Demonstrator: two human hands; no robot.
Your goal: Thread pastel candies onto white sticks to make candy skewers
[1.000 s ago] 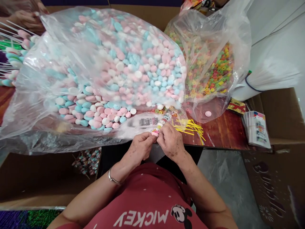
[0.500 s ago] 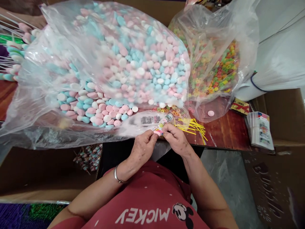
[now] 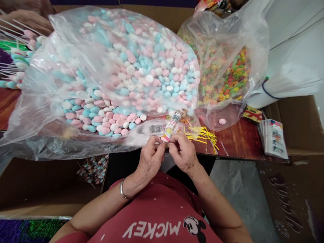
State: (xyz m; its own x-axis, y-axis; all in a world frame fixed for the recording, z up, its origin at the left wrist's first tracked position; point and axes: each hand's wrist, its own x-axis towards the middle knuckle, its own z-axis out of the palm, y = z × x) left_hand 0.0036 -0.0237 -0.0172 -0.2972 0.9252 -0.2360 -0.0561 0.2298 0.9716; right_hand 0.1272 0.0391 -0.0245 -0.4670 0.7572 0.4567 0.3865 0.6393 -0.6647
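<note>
A printed clear wrapper (image 3: 172, 124), filled with something pale and pink at its lower end, points away from me above the table edge. My left hand (image 3: 150, 158) pinches its near end from the left, thumb and fingers pressed together. From the right, my right hand (image 3: 184, 154) pinches the same end, fingers curled. Just beyond lies a big clear bag of pink, blue and white candies (image 3: 111, 118), its open mouth spilling towards me. Yellow twist ties (image 3: 206, 137) lie right of my right hand, and ring-shaped gummies (image 3: 188, 119) are partly hidden behind the wrapper.
A second clear bag of coloured rings (image 3: 231, 79) stands at the back right. Flat printed wrappers (image 3: 275, 138) and a small box (image 3: 251, 113) lie near the right edge. Cardboard boxes (image 3: 286, 199) flank me. Another person's hand (image 3: 27, 22) is at the upper left, beside candy skewers (image 3: 19, 59).
The wrapper now stands out longer and clearer beyond my fingers, its far end further from me. Both hands have shifted slightly, still pinching its near end.
</note>
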